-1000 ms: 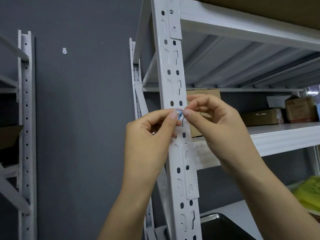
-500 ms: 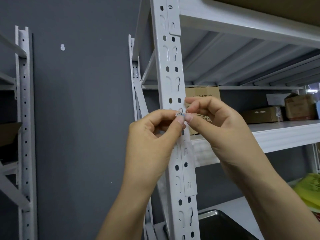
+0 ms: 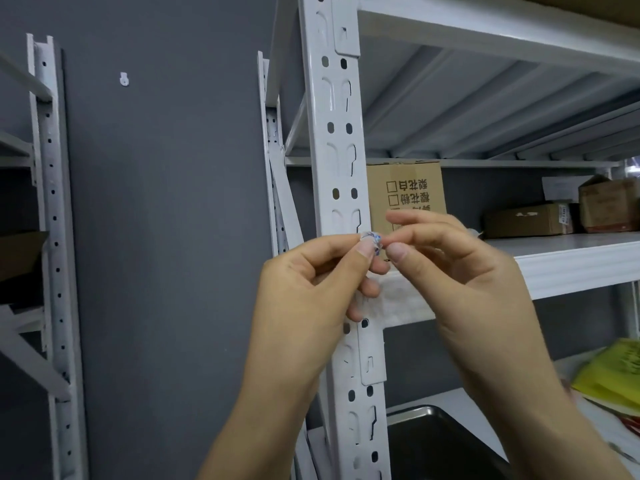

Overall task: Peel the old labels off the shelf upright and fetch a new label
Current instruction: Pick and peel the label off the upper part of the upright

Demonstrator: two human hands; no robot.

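A white perforated shelf upright (image 3: 341,161) runs top to bottom through the middle of the view. In front of it, at mid height, both hands meet on a small crumpled old label (image 3: 373,241) with blue and white print. My left hand (image 3: 311,289) pinches the label between thumb and forefinger from the left. My right hand (image 3: 460,271) pinches its other side with thumb and fingertips. The label looks rolled up and sits just off the upright's right edge. No new label is in sight.
A cardboard box (image 3: 407,190) with printed characters stands on the white shelf (image 3: 571,261) behind my hands. More boxes (image 3: 530,220) sit further right. A dark metal tray (image 3: 440,445) lies on the lower shelf, a yellow-green bag (image 3: 616,379) at right. Another upright (image 3: 52,237) stands left.
Both hands with the label have shifted slightly right, off the upright's face. The view has drifted a little.
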